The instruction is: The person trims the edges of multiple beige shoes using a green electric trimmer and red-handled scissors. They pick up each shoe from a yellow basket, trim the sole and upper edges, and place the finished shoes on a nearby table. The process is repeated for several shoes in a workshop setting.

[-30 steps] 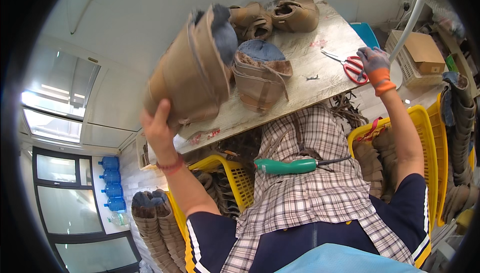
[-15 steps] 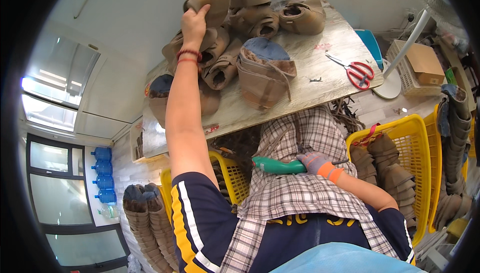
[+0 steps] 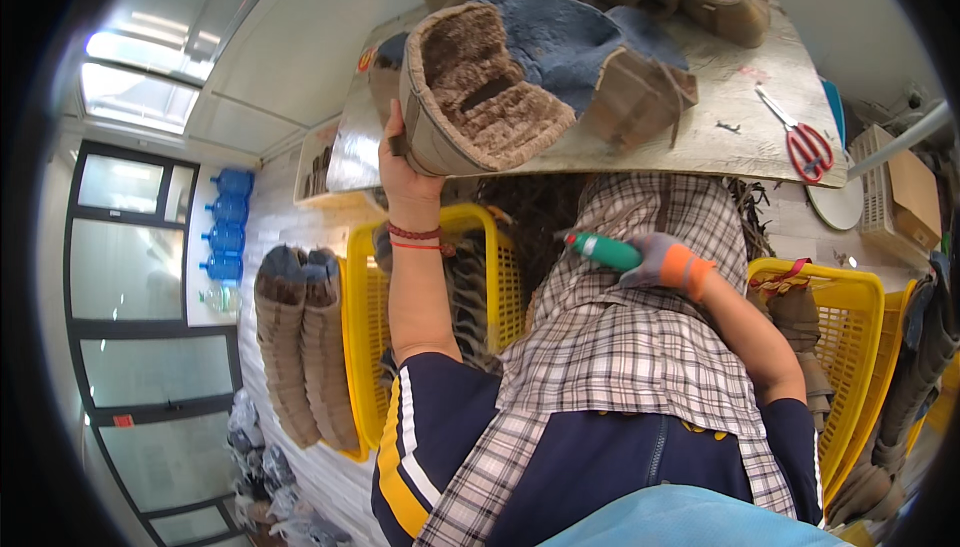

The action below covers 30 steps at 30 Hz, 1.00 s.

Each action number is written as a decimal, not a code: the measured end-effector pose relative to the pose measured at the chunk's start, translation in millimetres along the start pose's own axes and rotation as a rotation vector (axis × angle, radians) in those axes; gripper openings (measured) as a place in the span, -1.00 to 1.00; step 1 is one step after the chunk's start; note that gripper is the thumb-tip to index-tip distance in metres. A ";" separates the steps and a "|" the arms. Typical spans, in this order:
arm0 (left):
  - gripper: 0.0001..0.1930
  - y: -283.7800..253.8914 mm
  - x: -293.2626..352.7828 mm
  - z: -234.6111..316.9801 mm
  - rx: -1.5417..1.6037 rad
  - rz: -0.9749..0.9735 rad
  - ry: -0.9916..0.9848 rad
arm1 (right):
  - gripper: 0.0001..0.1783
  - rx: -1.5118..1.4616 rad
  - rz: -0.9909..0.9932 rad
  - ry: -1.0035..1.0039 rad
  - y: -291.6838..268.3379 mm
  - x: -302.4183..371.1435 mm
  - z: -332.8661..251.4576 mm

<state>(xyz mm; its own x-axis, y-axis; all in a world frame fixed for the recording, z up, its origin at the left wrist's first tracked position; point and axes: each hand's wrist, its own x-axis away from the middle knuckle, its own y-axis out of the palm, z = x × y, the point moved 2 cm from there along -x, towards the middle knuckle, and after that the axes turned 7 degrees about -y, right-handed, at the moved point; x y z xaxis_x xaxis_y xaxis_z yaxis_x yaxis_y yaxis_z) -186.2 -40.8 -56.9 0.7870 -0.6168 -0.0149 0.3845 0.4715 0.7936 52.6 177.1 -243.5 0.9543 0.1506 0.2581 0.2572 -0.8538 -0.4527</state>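
My left hand (image 3: 408,173), bare with red bracelets at the wrist, is closed on the side of a brown boot upper (image 3: 408,112). The upper is tilted over the table's front edge, showing its brown plush and blue fleece lining. Partly behind it, another brown upper with blue lining (image 3: 640,97) sits on the worn table (image 3: 720,142). At my lap, my right hand (image 3: 655,261), in a grey and orange glove, grips a green handheld tool (image 3: 606,251) with a red tip. The tool's exact kind I cannot make out.
Several brown uppers (image 3: 725,9) lie at the table's back. Red-handled scissors (image 3: 806,150) rest at its right. Yellow baskets (image 3: 366,347) stand left and right of me, beside stacked uppers (image 3: 285,357). Blue water bottles (image 3: 229,209) stand at far left.
My left hand has come back from the pile with an upper and brought it close, turning its lined opening into view. The right hand still holds the green tool, now tilted differently.
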 end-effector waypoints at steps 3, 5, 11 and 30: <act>-0.67 -23.5 26.5 -9.6 0.153 0.002 -0.100 | -0.43 -0.165 0.187 0.166 -25.1 38.6 -13.0; -0.66 -27.1 45.0 -12.3 0.252 -0.007 -0.150 | -0.45 -0.139 0.397 0.161 -40.8 68.1 -17.0; -0.68 -15.6 64.2 -36.8 0.489 0.047 -0.396 | -0.47 0.063 0.904 -0.258 -76.9 130.9 -59.0; -0.67 -12.0 49.7 -86.2 0.419 0.117 -0.534 | -0.25 0.853 0.869 -0.513 -81.6 139.2 -66.6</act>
<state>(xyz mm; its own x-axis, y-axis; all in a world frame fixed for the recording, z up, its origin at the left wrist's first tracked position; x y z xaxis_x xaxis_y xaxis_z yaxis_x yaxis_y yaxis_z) -110.1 -22.7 -119.7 0.4251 -0.8534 0.3016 0.0083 0.3369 0.9415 154.3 234.5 -113.7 0.7565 0.0479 -0.6522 -0.6295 -0.2165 -0.7462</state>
